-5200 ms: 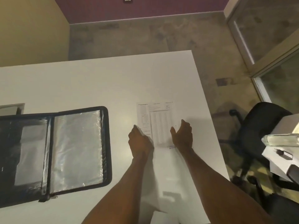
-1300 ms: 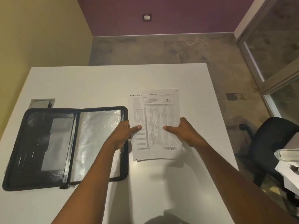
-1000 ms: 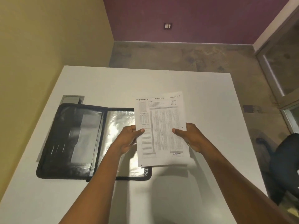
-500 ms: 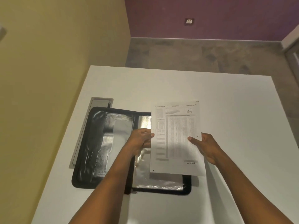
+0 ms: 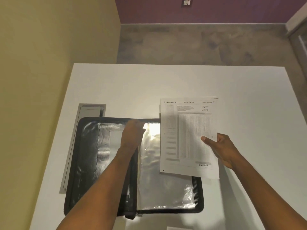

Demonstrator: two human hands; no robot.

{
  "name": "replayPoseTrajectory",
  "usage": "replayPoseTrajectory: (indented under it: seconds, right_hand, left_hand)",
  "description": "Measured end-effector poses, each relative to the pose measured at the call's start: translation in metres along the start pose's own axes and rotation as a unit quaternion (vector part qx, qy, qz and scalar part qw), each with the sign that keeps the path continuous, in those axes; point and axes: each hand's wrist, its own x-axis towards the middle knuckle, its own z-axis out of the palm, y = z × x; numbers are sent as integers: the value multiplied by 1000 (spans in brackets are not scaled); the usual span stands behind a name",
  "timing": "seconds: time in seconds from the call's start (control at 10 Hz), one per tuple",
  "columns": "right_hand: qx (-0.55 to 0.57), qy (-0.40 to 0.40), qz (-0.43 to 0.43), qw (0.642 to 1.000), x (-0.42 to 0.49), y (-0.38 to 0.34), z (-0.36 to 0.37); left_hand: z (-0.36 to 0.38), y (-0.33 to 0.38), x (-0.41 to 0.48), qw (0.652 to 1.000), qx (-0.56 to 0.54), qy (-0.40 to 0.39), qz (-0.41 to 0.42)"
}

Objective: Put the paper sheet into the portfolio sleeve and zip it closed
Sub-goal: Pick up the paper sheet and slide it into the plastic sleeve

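The sheet is about to go in. The right hand (image 5: 222, 150) pinches the paper sheet (image 5: 187, 135) by its right edge, thumb on top, and holds it over the right half of the open portfolio (image 5: 79, 163), which lies on the white surface (image 5: 166, 83). The left hand (image 5: 132, 135) curls at the top edge of the clear sleeve (image 5: 162, 191); whether it grips the plastic cannot be told. The next move probably calls for parting the sleeve's mouth and feeding the sheet in squarely.

My left hand (image 5: 132, 135) has let go of the paper sheet (image 5: 187, 138) and now sits left of the grip, at the top edge of the clear sleeve (image 5: 159, 188) of the portfolio (image 5: 86, 163). I can't tell if it pinches. My right hand (image 5: 222, 150) alone holds the sheet, now lifted over the sleeve's right side.
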Motion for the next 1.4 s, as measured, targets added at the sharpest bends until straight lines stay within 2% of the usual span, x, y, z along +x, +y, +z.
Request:
replayPoseTrajectory:
  seconds: [0.2,0.4,0.5,0.6,0.7,0.8,0.9,1.1,1.2,1.4]
  right_hand:
    - [24,-7,-4,1000,13,-4,-4]
    - [33,-1,-11,999,21,-12,-4]
    - [36,-1,-17,999,23,-15,-5]
    - [35,-8,-21,999,26,-23,-4]
    - [21,1,-29,999,32,-36,-2]
    - [10,23,-48,999,43,-53,2]
    - [22,41,-82,995,58,-74,11]
    - [31,54,-160,985,93,-118,37]
    - [11,37,-172,984,107,-131,50]
    - [-110,-26,-181,977,124,-146,67]
  left_hand:
    - [1,-2,7,999,41,3,-6]
    - [-4,1,19,999,28,11,-39]
    - [-3,2,25,999,29,-14,-39]
    - [-11,6,24,998,61,-28,3]
    - [-12,1,23,996,39,-68,50]
    - [-16,-10,27,993,-12,-99,57]
    - [-13,-22,32,991,-62,-105,47]
    - [-9,-29,39,990,-87,-104,33]
    - [-10,-30,40,990,-95,-103,26]
    - [-13,-29,44,990,-66,-116,54]
